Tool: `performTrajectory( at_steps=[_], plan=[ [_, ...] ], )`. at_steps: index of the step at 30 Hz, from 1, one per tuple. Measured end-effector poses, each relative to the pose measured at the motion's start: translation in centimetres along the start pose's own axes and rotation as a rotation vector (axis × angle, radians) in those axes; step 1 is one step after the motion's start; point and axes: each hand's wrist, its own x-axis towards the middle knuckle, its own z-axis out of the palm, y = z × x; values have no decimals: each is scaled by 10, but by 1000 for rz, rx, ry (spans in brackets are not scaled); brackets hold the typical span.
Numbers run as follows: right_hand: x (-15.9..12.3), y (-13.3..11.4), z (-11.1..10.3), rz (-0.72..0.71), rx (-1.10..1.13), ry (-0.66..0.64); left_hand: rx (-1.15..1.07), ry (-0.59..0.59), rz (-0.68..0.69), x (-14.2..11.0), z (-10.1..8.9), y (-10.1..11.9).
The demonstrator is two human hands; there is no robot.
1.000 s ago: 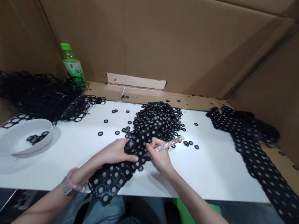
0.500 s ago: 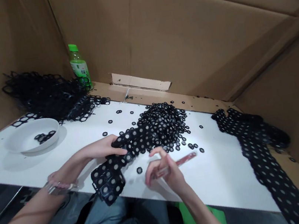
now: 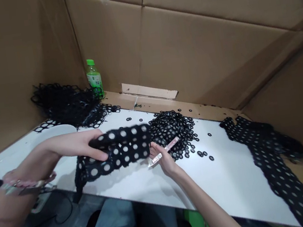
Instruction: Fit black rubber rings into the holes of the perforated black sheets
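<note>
My left hand (image 3: 89, 143) grips a black strip (image 3: 124, 144) with rows of pale round spots, thumb on the near face and fingers behind. The strip is raised over the white table, its left end hanging down near the front edge. At its right end is my right hand (image 3: 164, 159), closed around a slim pinkish, clear stick (image 3: 164, 151) like a pen or craft knife; its exact kind is unclear. Whether my right fingertips also grip the strip I cannot tell. Just behind lies a heap of small black rings (image 3: 170, 127).
At the back left is a tangle of black perforated webbing (image 3: 67, 103) beside a green-capped bottle (image 3: 94, 78). A white bowl (image 3: 57, 131) is partly hidden by my left arm. More spotted strips (image 3: 273, 163) lie along the right. Cardboard walls (image 3: 187, 47) enclose the table (image 3: 221, 179).
The strip has been lifted off the heap and turned more face-on to me. My right hand, still with the stick, has moved to its right end. The view has shifted somewhat.
</note>
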Motion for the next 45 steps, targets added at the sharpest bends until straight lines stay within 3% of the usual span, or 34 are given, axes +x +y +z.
performTrajectory(
  at_steps=[3, 5, 9, 13, 18, 22, 26, 28, 30, 32, 35, 39, 45],
  plan=[
    [6, -1, 5, -74, 53, 58, 190, -283, 30, 21, 15, 4],
    [10, -7, 6, -163, 108, 117, 226, -357, 53, 39, 28, 0],
    [15, -20, 5, -277, 173, 268, 232, -320, 56, 65, 45, -17],
    [16, -27, 7, -424, 172, 389, 203, -297, 51, 72, 46, -33],
    [13, -28, 35, -495, 194, 449, 125, -305, 35, 67, 44, -43],
    [-11, -45, 65, -507, 249, 424, -43, -367, 111, 50, 46, -25],
    [-58, -77, 80, -645, 221, 454, -271, -626, 324, 41, 60, 9],
    [-81, -84, 81, -781, 155, 517, -220, -670, 387, 47, 75, 21],
    [-94, -79, 78, -861, 72, 592, -44, -639, 399, 59, 94, 27],
    [-97, -62, 73, -793, 33, 625, 133, -588, 387, 72, 111, 28],
    [-87, -26, 58, -551, 68, 606, 277, -529, 379, 83, 126, 29],
    [-67, 8, 37, -432, -88, 674, 306, -515, 348, 82, 122, 30],
    [-54, 17, 22, -286, -381, 545, 217, -516, 286, 83, 113, 23]
  ],
)
